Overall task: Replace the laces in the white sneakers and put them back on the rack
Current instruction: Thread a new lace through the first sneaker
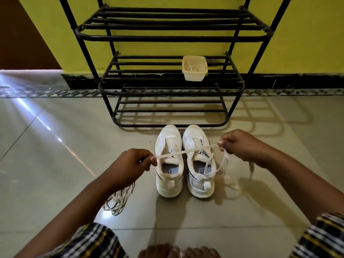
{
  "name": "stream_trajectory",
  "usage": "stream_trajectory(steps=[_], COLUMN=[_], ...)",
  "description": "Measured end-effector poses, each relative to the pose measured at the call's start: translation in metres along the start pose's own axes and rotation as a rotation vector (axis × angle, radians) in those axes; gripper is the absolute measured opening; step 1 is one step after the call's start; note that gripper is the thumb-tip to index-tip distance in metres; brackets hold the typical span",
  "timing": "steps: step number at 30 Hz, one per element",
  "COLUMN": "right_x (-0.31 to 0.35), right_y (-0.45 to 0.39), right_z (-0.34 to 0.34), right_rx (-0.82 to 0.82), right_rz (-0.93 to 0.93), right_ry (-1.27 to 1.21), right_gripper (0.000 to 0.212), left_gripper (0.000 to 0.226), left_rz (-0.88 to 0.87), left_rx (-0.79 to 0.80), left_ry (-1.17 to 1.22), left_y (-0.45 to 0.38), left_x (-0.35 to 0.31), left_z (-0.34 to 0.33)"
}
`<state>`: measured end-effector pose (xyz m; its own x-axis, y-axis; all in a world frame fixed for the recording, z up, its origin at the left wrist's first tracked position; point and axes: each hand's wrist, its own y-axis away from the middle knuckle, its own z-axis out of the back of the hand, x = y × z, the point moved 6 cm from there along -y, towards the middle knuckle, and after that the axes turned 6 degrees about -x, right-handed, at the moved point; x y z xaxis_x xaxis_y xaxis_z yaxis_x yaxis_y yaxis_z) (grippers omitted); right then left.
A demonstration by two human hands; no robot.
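Left hand [133,161] and right hand [235,144] pinch a lace [186,150] taut above the unlaced sneakers [185,164]. Each grip holds one end, seemingly to straighten it for threading

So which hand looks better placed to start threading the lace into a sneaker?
Probably the right hand: it pinches the flat white lace directly above the right white sneaker, whose eyelets look empty. The left hand holds the other end, left of both.

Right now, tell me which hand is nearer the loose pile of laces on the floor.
Left. The left hand is just above the lace pile; the right hand is across both sneakers from it.
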<state>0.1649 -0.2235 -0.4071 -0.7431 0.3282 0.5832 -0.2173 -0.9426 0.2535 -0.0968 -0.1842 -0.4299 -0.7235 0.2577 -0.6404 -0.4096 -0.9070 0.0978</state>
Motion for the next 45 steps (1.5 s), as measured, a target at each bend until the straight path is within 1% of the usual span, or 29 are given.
stream_trajectory(steps=[2, 4, 5, 8, 9, 11, 14, 17, 20, 24, 27, 29, 32, 34, 37, 39, 41, 43, 45], right_x=[-0.016, -0.025, -0.027, -0.015, -0.007, 0.008, 0.028, 0.048, 0.069, 0.106, 0.131, 0.145, 0.164, 0.173, 0.181, 0.178, 0.172, 0.168, 0.167], right_y=[-0.005, -0.006, -0.005, 0.001, 0.003, 0.006, 0.016, 0.026, 0.032, 0.041, 0.05, 0.057, 0.067, 0.073, 0.077, 0.079, 0.083, 0.086, 0.09], right_z=[0.009, 0.01, 0.007, -0.005, -0.007, -0.009, -0.007, 0.002, 0.021, 0.052, 0.077, 0.097, 0.118, 0.127, 0.133, 0.137, 0.14, 0.139, 0.138], right_rx=[-0.048, -0.04, -0.006, 0.157, 0.214, 0.312, 0.424, 0.46, 0.437, 0.345, 0.267, 0.225, 0.209, 0.183, 0.105, 0.015, -0.075, -0.113, -0.135], right_rz=[-0.052, -0.121, -0.163, -0.22, -0.204, -0.15, -0.073, -0.016, 0.031, 0.084, 0.112, 0.115, 0.126, 0.124, 0.148, 0.176, 0.207, 0.26, 0.316], right_ry=[0.038, 0.01, -0.058, -0.414, -0.524, -0.654, -0.706, -0.7, -0.617, -0.493, -0.41, -0.372, -0.343, -0.333, -0.394, -0.433, -0.434, -0.411, -0.351], right_gripper=[0.029, 0.026, 0.023, 0.017, 0.018, 0.019, 0.017, 0.017, 0.018, 0.02, 0.021, 0.02, 0.019, 0.019, 0.018, 0.016, 0.012, 0.007, 0.006], left_gripper=[0.027, 0.028, 0.027, 0.023, 0.022, 0.021, 0.022, 0.022, 0.023, 0.023, 0.024, 0.026, 0.023, 0.021, 0.024, 0.025, 0.024, 0.023, 0.023], left_rz=[0.037, 0.085, 0.135, 0.305, 0.341, 0.371, 0.372, 0.324, 0.255, 0.162, 0.116, 0.096, 0.09, 0.102, 0.095, 0.074, 0.054, 0.038, -0.004], left_rx=[-0.012, -0.043, -0.059, -0.079, -0.073, -0.031, 0.088, 0.202, 0.312, 0.46, 0.478, 0.412, 0.157, 0.064, 0.077, 0.102, 0.094, 0.068, 0.031], left_ry=[-0.013, 0.045, 0.143, 0.566, 0.667, 0.78, 0.905, 0.879, 0.806, 0.761, 0.743, 0.732, 0.653, 0.688, 0.773, 0.812, 0.847, 0.837, 0.769], left_y=[-0.001, -0.002, -0.002, -0.001, -0.001, -0.001, 0.0, -0.001, -0.001, 0.003, 0.004, 0.001, -0.004, -0.003, 0.005, 0.012, 0.017, 0.019, 0.02], left_x=[0.013, 0.02, 0.022, 0.016, 0.011, -0.001, -0.02, -0.039, -0.062, -0.107, -0.135, -0.149, -0.161, -0.169, -0.182, -0.187, -0.191, -0.19, -0.191], left_z=[-0.001, -0.004, -0.005, -0.012, -0.013, -0.016, -0.02, -0.018, -0.01, 0.013, 0.04, 0.058, 0.083, 0.091, 0.094, 0.092, 0.091, 0.092, 0.098])
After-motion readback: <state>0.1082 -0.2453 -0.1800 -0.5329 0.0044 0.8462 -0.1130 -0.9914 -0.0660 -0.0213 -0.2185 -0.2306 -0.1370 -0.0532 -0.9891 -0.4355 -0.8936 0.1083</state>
